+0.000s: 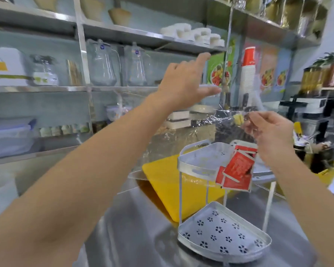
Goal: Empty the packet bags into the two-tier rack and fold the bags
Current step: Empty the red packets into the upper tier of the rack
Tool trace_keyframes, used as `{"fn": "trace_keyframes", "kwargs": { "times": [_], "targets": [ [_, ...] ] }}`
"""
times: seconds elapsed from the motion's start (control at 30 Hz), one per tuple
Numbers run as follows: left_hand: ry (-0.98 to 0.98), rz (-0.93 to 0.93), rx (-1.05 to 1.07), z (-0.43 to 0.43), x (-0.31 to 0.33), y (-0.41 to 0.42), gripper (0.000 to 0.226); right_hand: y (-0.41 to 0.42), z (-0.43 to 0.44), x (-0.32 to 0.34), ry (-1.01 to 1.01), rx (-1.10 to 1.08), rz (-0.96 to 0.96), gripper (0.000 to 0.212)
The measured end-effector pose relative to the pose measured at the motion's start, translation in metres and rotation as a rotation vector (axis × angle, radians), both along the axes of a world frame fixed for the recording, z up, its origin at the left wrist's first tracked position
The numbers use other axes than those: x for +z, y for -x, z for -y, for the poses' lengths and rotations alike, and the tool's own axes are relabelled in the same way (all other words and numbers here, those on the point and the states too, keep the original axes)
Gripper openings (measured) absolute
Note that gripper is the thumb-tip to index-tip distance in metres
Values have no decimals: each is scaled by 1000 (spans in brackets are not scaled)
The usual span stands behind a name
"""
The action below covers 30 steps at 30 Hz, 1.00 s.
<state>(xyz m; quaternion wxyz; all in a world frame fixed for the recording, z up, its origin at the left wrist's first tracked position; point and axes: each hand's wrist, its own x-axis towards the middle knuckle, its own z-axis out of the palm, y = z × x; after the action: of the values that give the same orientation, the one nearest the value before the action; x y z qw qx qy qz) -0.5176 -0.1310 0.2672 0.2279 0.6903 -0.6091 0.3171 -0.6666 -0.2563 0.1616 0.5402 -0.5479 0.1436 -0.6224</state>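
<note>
Clear plastic bag (216, 120) is pinched by right hand (274, 135) above two-tier rack (201, 162) w/ fingers clamped on its edge; red packets (237, 168) are seen mid-air beside top tier — left hand (181, 83) is raised, fingers spread apart.

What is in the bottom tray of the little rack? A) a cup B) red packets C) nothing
C: the bottom tray of the rack shows only its bare flower-shaped holes, while the red packets are up by the top tray, below the clear bag pinched in the right hand.
</note>
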Motion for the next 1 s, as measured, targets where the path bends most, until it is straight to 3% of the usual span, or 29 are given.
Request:
{"fn": "trace_keyframes", "kwargs": {
  "times": [0.13, 0.27, 0.5, 0.8, 1.0],
  "targets": [
    [99, -123, -91, 37, -2, 14, 84, 13, 7, 11, 44, -59, -40, 16],
    [172, -138, -142, 64, 7, 26, 22, 33, 19, 20, 56, -131, -10, 17],
    [253, -184, -323, 101, 23, 71, 20, 67, 39, 25, 37, -317, 17, 14],
    [271, -142, -321, 135, 36, 85, 22, 97, 55, -40, -81, -240, -79, 11],
    [285, -190, -369, 144, 41, 90, 22, 99, 58, -77, -86, -127, -413, 10]
  ]
}}
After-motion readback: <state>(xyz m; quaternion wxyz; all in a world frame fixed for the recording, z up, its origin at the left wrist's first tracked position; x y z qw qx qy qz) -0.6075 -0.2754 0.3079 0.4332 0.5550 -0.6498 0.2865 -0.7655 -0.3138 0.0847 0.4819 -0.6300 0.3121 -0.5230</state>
